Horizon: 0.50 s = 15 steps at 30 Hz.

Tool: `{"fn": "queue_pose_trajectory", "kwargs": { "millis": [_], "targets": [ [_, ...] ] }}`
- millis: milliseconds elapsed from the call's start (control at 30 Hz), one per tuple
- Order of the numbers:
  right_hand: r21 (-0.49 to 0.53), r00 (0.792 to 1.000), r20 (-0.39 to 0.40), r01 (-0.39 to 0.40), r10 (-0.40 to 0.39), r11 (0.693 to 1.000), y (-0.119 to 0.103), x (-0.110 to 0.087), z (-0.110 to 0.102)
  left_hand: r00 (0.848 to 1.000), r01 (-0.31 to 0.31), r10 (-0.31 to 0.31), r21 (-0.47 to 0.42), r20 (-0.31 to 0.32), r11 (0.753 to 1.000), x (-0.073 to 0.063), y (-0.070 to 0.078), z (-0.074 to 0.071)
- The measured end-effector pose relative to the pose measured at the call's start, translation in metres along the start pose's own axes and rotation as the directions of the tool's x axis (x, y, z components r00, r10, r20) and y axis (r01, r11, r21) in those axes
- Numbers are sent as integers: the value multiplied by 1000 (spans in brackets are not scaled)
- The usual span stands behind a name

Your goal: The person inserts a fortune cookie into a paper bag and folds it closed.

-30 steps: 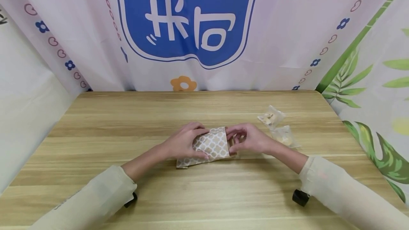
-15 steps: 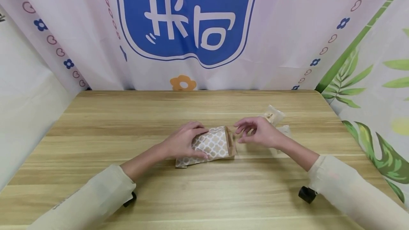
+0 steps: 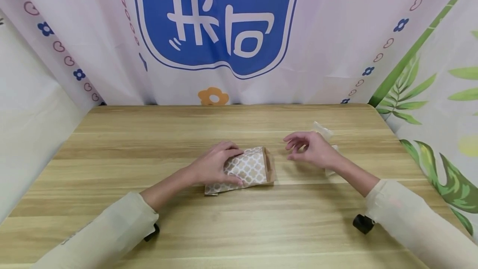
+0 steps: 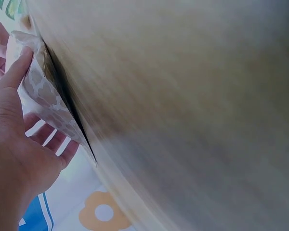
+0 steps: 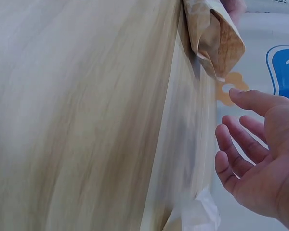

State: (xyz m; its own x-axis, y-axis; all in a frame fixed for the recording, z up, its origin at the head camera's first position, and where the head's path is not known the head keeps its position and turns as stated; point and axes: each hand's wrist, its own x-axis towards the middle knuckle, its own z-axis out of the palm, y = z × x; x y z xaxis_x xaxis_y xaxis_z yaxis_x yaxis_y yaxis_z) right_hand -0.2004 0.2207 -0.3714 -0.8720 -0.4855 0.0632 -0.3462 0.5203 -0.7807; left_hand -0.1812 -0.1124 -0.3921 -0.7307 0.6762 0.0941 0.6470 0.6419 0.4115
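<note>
A small paper bag (image 3: 251,166) with a white lattice print lies on its side mid-table, its mouth facing right. My left hand (image 3: 214,165) holds it across the top, thumb on the near side and fingers over the far side. In the right wrist view the brown inside of the bag (image 5: 214,41) shows at the gaping mouth. Right of the bag is my right hand (image 3: 313,149), loosely curled and holding nothing. Two clear packets lie beneath and behind it, partly hidden: the far packet (image 3: 323,130) and the near packet (image 3: 330,172).
The wooden tabletop (image 3: 239,227) spreads out around both hands. A printed curtain (image 3: 321,53) hangs along its back edge, and a leaf-patterned cloth (image 3: 440,107) covers the right side. Black wrist devices show under both sleeves.
My right hand has come out of the bag's mouth and moved right, over toward the packets. The left hand keeps its hold on the bag, which stays in place.
</note>
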Motion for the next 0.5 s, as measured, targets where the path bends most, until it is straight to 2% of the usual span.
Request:
{"fn": "queue_pose_trajectory", "kwargs": {
  "millis": [500],
  "targets": [
    [-50,994,-105,-40,35,998,8,-6,-17,1000,-12,12,-3,-10,1000,-1,0,-1]
  ]
}}
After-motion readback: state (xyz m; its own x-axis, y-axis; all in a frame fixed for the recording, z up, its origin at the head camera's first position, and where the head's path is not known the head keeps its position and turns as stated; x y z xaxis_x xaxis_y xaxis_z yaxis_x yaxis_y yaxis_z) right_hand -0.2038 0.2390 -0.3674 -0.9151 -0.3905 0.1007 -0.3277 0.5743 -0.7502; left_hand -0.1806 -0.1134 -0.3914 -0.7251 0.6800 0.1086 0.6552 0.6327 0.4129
